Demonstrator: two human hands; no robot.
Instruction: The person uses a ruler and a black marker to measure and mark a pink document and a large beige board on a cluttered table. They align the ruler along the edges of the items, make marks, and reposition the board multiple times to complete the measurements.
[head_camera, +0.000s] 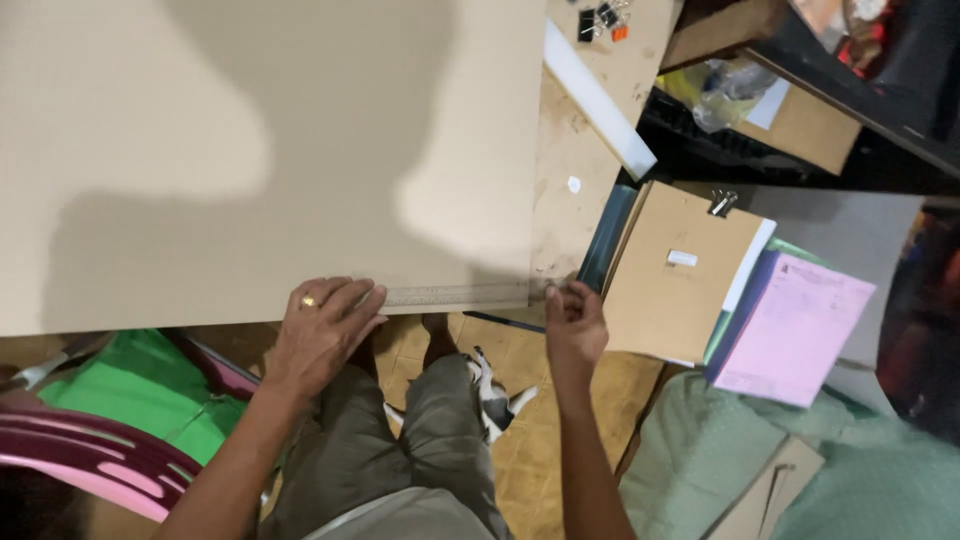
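Left hand is down flat, fingers spread wide, pressing a ruler onto the near edge of the big board. The palm weight is there to pin the ruler so it cannot slide along that edge. A ring shows on one finger.

Right hand sits at the board's near right corner, fingers pinched narrow at the ruler's end. Whether it grips a small tool or just the ruler tip I cannot tell; it looks placed to steady that end against the corner.

The board lies over the worktop, its near edge overhanging toward the person's knees, which puts the ruler within easy reach. Right of the board: a white strip, binder clips, a clipped brown folder and a pink sheet. Below the board's left end, a pink chair with green cloth.
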